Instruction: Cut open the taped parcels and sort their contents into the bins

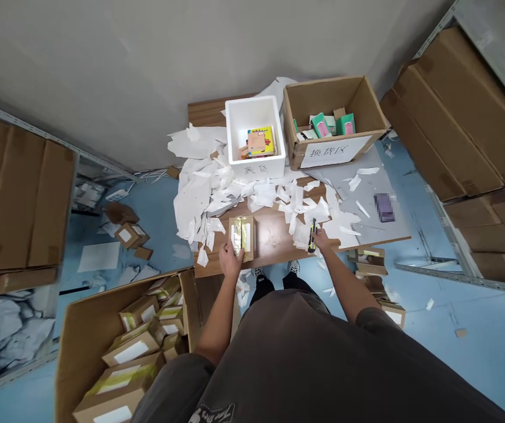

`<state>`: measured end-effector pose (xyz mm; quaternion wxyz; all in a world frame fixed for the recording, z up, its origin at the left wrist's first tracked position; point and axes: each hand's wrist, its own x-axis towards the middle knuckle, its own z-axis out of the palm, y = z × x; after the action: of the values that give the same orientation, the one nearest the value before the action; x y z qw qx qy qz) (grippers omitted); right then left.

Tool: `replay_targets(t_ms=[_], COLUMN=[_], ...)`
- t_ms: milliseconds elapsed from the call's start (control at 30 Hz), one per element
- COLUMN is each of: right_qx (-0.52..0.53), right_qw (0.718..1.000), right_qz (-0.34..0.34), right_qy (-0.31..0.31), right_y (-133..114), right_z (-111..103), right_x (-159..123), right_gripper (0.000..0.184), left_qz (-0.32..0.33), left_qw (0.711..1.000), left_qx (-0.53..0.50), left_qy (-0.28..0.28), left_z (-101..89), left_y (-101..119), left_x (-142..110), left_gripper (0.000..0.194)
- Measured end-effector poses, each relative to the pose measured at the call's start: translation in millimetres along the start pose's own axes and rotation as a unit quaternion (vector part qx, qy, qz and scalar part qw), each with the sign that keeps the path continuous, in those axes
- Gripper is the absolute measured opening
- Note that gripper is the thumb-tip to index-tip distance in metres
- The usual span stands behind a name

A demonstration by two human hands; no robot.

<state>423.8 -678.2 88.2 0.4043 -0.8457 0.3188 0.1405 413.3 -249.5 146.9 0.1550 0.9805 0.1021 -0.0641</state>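
Note:
A small taped cardboard box (248, 229) with a white label and yellowish tape lies on the wooden table near its front edge. My left hand (231, 259) grips its near left corner, the thumb lying on top. Over to the right, my right hand (321, 238) is closed around a yellow-and-black box cutter (312, 236), held above torn white paper (318, 210) and apart from the box. Whether the cutter's blade is out is too small to tell.
Behind stand a white foam bin (256, 167) with small packages and an open carton (296, 154) with green-and-pink boxes. A purple blurred object (384, 207) lies right. A large carton (76, 329) of parcels stands front left. Shelves with cartons (450, 111) flank the table (274, 226).

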Motion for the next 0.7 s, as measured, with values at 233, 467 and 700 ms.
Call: replay_targets(t_ms=[233, 467, 700], right_qx=[-0.002, 0.043, -0.001], right_qw=[0.998, 0.982, 0.973], right_qz=[0.015, -0.129, -0.157], right_qy=[0.065, -0.132, -0.172], right_y=[1, -85, -150], right_z=[-10, 94, 185], right_x=[9, -65, -114], right_gripper=[0.046, 0.054, 0.067], left_qz=[-0.026, -0.062, -0.050], left_qw=[0.998, 0.996, 0.987], left_qx=[0.048, 0.046, -0.139], left_qy=[-0.010, -0.048, -0.056], left_z=[-4.0, -4.1, -11.9], left_y=[11, 25, -19], left_x=[-7, -10, -3], left_gripper=[0.068, 0.066, 0.058])
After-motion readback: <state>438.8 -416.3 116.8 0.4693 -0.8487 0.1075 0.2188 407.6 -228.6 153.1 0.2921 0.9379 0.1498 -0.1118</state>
